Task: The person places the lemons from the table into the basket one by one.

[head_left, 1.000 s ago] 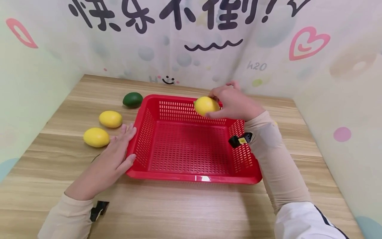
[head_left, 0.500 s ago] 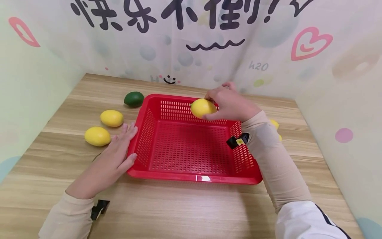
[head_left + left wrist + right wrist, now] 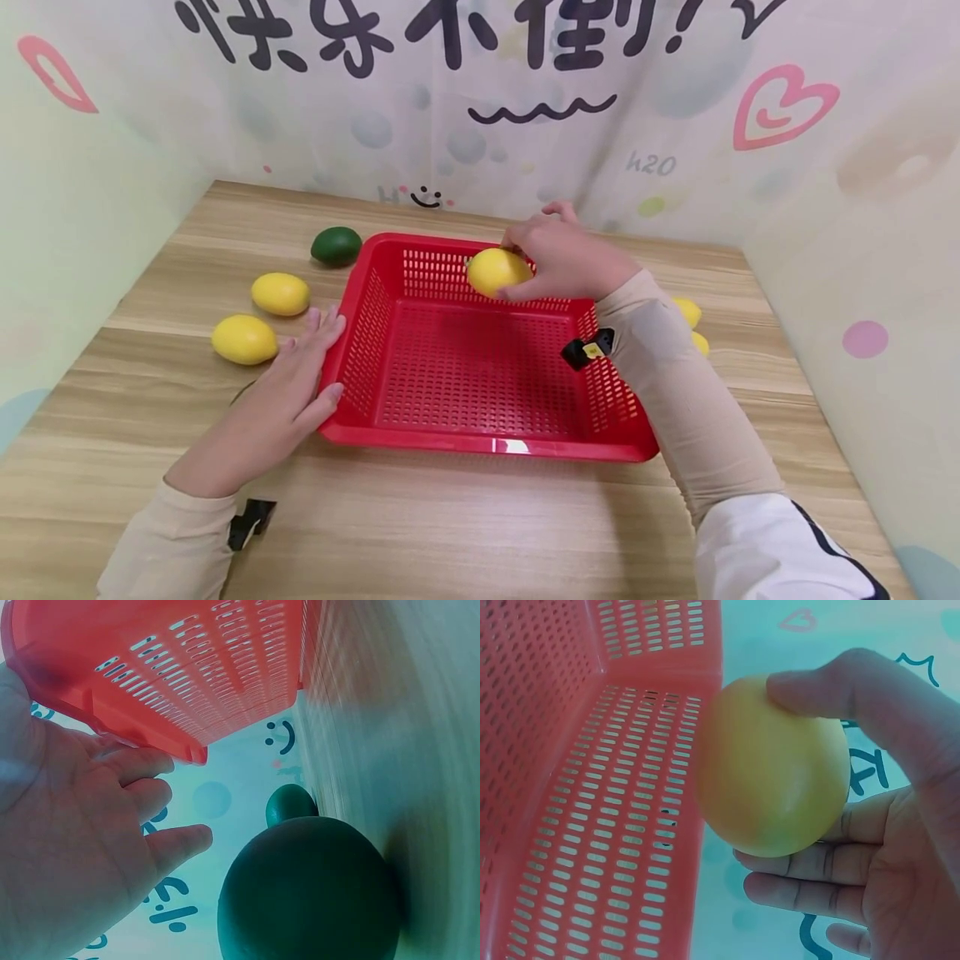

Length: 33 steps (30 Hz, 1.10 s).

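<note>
My right hand point(image 3: 573, 254) pinches a yellow lemon point(image 3: 497, 272) between thumb and fingers, above the back part of a red plastic basket point(image 3: 480, 446). In the right wrist view the thumb lies on one side of the lemon point(image 3: 772, 772) and fingers on the other, close to the slotted basket wall point(image 3: 604, 847). My left hand point(image 3: 281, 396) rests against the basket's left rim with fingers extended. Two yellow lemons, one farther point(image 3: 281, 294) and one nearer point(image 3: 244, 339), lie left of it. Below the palm in the left wrist view is a large dark green fruit point(image 3: 307, 892).
A dark green fruit point(image 3: 336, 247) lies by the basket's back left corner. Two yellow fruits, a farther one point(image 3: 687, 312) and a nearer one point(image 3: 701, 343), are partly hidden behind the right forearm. A printed backdrop point(image 3: 337, 150) stands behind the wooden table point(image 3: 420, 517).
My right hand has moved left with the lemon, further over the basket. More of the yellow fruits beyond the right forearm shows. My left hand has stayed at the rim.
</note>
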Available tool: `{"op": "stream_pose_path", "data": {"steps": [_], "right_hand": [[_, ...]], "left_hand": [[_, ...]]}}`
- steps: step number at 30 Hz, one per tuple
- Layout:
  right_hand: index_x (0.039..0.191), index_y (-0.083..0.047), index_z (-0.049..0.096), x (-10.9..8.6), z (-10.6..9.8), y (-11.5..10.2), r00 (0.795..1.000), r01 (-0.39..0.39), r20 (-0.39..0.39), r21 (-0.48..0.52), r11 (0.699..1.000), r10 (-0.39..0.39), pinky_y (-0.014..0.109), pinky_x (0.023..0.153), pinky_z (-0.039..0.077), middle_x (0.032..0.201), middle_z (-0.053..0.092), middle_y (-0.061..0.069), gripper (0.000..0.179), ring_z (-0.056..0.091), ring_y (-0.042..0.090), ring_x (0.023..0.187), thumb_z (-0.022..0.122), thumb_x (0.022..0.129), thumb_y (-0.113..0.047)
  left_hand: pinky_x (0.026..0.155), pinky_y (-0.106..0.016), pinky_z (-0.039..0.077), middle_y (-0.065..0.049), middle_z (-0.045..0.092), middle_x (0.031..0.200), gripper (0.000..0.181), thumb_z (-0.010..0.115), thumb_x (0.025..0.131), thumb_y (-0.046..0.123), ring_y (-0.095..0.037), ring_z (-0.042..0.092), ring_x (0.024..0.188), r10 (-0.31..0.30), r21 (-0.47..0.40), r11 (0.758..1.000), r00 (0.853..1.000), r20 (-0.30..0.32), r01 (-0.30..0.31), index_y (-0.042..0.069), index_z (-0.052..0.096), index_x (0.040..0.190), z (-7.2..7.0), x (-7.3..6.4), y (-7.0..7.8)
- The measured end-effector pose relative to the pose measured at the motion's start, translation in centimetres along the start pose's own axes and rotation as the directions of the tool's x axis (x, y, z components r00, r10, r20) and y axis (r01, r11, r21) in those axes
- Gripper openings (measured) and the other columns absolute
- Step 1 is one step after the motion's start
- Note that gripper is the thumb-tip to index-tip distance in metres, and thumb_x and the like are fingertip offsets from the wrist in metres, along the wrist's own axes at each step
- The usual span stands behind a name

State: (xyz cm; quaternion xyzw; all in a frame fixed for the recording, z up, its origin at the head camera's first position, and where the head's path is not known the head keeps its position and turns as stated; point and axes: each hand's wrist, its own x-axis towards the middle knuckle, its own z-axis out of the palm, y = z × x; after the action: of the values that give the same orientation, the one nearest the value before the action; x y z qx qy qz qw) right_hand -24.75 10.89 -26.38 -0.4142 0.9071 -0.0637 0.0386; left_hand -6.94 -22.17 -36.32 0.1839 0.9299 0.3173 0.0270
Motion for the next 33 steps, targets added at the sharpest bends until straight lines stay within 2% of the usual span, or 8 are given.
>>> {"op": "stream_pose_path", "data": {"steps": [13,19,27,33], "right_hand": [[0.101,-0.010,0.067,1.3,0.7,-0.7,0.999,0.018,0.035,-0.049,0.999,-0.016,0.054,0.112,0.020,0.086,0.063,-0.002,0.040,0.057,0.020,0.086,0.075,0.084,-0.045],[0.102,-0.010,0.069,1.8,1.3,-1.0,0.998,0.041,0.047,-0.037,0.998,-0.039,0.053,0.109,0.021,0.088,0.065,-0.003,0.040,0.057,0.018,0.087,0.076,0.084,-0.045],[0.098,-0.011,0.068,2.0,1.9,-1.2,0.997,0.059,0.050,-0.035,0.998,-0.057,0.052,0.106,0.023,0.088,0.064,-0.003,0.036,0.056,0.018,0.087,0.076,0.085,-0.044],[0.099,-0.012,0.069,2.3,2.0,-1.6,0.996,0.067,0.062,-0.042,0.997,-0.064,0.053,0.108,0.023,0.091,0.065,-0.003,0.037,0.057,0.018,0.090,0.076,0.085,-0.045]], "left_hand": [[0.123,-0.061,0.014,-0.008,0.005,0.173,0.076,0.052,0.104,0.020,-0.033,0.000,0.159,-0.021,-0.004,1.000,1.000,0.006,0.021,0.008,0.010,0.166,-0.1,0.1,0.3],[0.124,-0.059,0.014,-0.009,0.005,0.173,0.076,0.052,0.104,0.019,-0.033,0.000,0.158,-0.024,0.008,1.000,1.000,0.005,0.024,0.007,0.010,0.166,0.0,0.2,0.3],[0.122,-0.063,0.017,-0.010,0.005,0.173,0.077,0.053,0.104,0.018,-0.034,0.001,0.158,-0.030,0.005,1.000,0.999,0.011,0.030,0.008,0.010,0.166,-0.1,0.0,0.4],[0.122,-0.063,0.018,-0.009,0.005,0.173,0.077,0.053,0.104,0.019,-0.034,0.001,0.158,-0.039,0.007,0.999,0.999,0.013,0.038,0.009,0.009,0.166,-0.2,0.0,0.5]]}}
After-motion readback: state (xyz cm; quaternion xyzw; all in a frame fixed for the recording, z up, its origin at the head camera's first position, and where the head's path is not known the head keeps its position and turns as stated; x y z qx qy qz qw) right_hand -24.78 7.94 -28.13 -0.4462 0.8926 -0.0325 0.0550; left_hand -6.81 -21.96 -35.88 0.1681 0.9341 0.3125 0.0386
